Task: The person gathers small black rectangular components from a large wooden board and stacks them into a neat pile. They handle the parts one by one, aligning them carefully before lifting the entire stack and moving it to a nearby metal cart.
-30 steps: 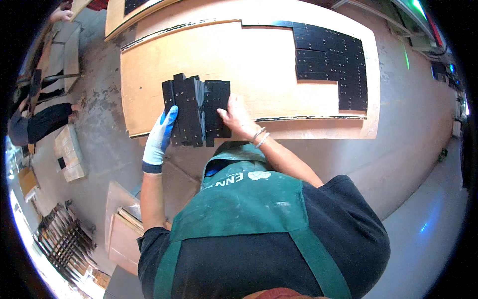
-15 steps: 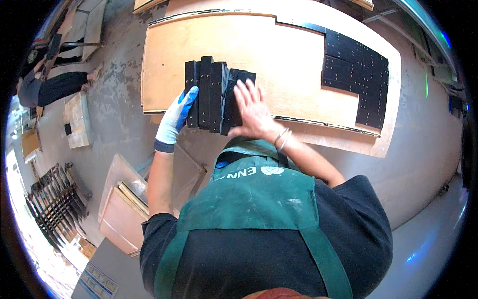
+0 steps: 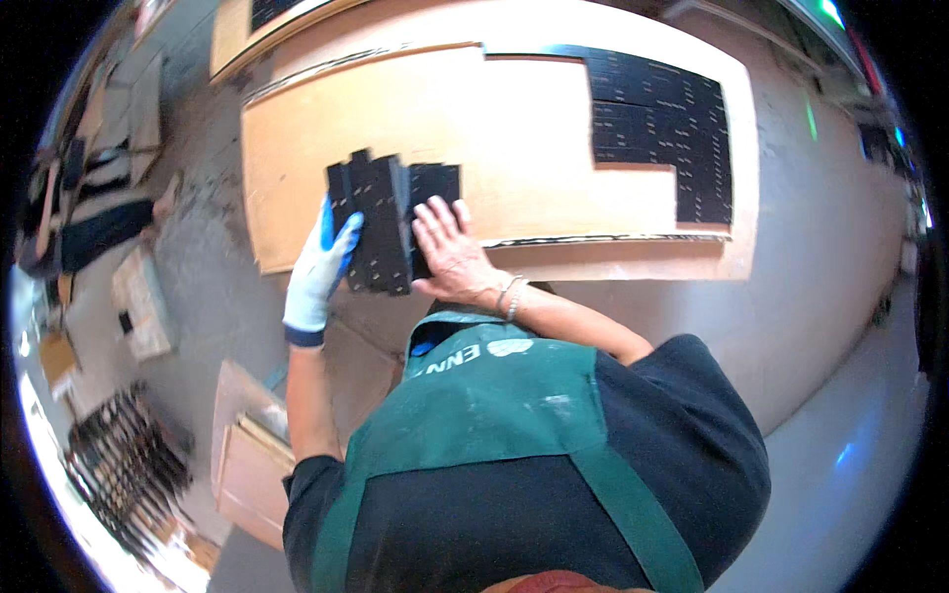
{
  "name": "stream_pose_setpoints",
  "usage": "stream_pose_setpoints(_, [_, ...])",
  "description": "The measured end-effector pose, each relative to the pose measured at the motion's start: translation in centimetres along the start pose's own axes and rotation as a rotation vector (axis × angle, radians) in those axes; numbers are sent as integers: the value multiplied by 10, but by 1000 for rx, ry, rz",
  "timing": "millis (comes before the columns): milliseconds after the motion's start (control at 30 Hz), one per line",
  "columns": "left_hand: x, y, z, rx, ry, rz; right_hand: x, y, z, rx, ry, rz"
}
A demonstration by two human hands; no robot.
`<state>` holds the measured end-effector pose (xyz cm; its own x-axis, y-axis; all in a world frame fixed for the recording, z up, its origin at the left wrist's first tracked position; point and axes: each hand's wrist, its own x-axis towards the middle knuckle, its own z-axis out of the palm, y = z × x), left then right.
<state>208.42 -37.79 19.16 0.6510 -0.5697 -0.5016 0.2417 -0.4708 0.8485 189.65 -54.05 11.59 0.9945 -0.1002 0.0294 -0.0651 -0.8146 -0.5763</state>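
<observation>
Two hands on one bunch of black strips (image 3: 376, 222), at about 10 o'clock in the view, overlapping the near edge of the wooden board (image 3: 494, 138); can't tell if it rests there or is held above. Left hand (image 3: 318, 272), gloved, is closed round the bunch's left side, thumb on top. Right hand (image 3: 453, 259), bare, lies palm down with fingers out straight over the right-hand strips, not closed round them as far as shows. Progress, my read: part done. Plain wood shows across the left and middle; at 2 o'clock, fitted strips (image 3: 697, 148) cover the right end, stepped edge, upper row reaching furthest left, lowest row shortest. Whether the bunch would fill the rest, can't judge. Containers, left to right: brown box (image 3: 57, 356) just under 9 o'clock, contents unreadable. Nearest thing to a tray is the board: dark-and-white edging (image 3: 613, 237) along its 6 o'clock side, similar along its 12, fitted strips between. Second board (image 3: 231, 42) at 11 o'clock, dark piece (image 3: 272, 12) on it, cut by the frame.
</observation>
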Motion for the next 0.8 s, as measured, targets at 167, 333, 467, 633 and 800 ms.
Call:
stream_pose_setpoints(167, [-1,13,5,228,-34,86,-5,12,-7,45,-32,-54])
stream_pose_setpoints(333, [1,9,-4,645,-13,234,-55,139,-43,-484,237,-12])
stream_pose_setpoints(467, [-3,20,1,544,-26,131,-85,257,-168,-570,169,223])
stream_pose_setpoints(633, [-1,4,5,210,15,8,-76,318,-206,-605,-116,191])
stream_pose_setpoints(800, [-7,-3,16,-92,75,-85,-68,316,-198,-550,-210,187])
